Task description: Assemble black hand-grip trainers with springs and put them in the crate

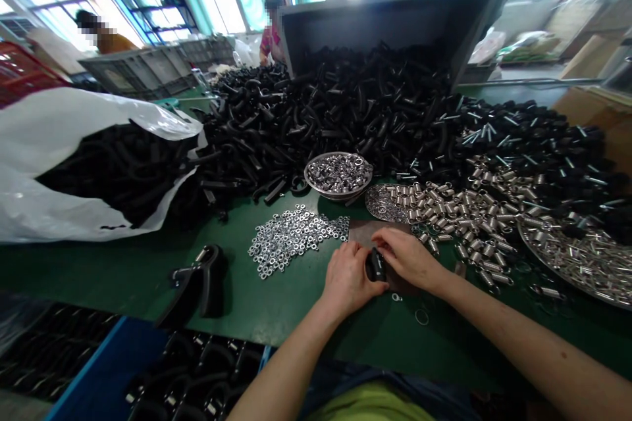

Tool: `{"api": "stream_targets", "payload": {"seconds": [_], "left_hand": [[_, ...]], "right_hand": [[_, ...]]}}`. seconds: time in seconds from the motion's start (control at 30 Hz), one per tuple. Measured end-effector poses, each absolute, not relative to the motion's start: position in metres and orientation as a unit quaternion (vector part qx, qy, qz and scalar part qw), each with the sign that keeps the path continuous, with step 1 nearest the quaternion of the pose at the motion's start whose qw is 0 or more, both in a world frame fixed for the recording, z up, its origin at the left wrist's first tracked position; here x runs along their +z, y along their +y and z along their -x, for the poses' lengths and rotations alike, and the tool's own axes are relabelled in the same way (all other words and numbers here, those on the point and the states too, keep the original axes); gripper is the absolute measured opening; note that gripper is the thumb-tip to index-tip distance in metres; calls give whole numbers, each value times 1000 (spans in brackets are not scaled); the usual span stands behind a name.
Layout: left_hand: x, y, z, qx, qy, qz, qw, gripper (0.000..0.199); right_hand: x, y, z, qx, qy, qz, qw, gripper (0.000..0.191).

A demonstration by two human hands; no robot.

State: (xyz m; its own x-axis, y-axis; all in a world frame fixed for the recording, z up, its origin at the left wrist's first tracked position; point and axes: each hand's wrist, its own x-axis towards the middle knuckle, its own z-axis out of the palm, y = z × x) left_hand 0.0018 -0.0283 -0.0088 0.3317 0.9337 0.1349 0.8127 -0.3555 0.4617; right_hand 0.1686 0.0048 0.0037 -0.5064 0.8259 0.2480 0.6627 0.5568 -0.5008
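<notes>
My left hand (349,278) is closed round a small black part (377,266), above a flat brown plate (375,231) on the green table. My right hand (407,256) touches the top of that part from the right, its fingers bent together; what they pinch, if anything, is too small to tell. A pile of silver nuts (289,237) lies left of the plate. Behind it stands a bowl of small metal pieces (338,174). Metal springs (459,210) spread to the right. A black handle assembly (200,283) rests at the left.
A grey crate (474,33) spills black parts (345,105) across the back. At the left lies a white bag (99,112); a blue crate (118,362) holds assemblies at the lower left. A metal tray (582,263) is far right. People (272,36) are beyond the table.
</notes>
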Motion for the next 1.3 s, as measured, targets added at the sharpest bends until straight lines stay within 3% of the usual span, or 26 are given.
{"api": "stream_targets", "payload": {"seconds": [0.2,0.4,0.8,1.07,1.3], "left_hand": [[-14,-29,-4,196,548,-799,148,43],[-11,-33,-3,229,524,-801,177,70],[-7,-30,-2,192,506,-824,168,65],[-7,-28,-2,214,505,-816,181,63],[-7,-28,-2,251,514,-792,215,61]], "right_hand": [[-10,-14,-158,24,-901,384,200,15],[-1,12,-176,104,-832,503,209,18],[-15,102,-203,86,-816,559,121,10],[-12,100,-208,125,-752,610,215,10],[-23,103,-219,231,-694,606,313,16]]}}
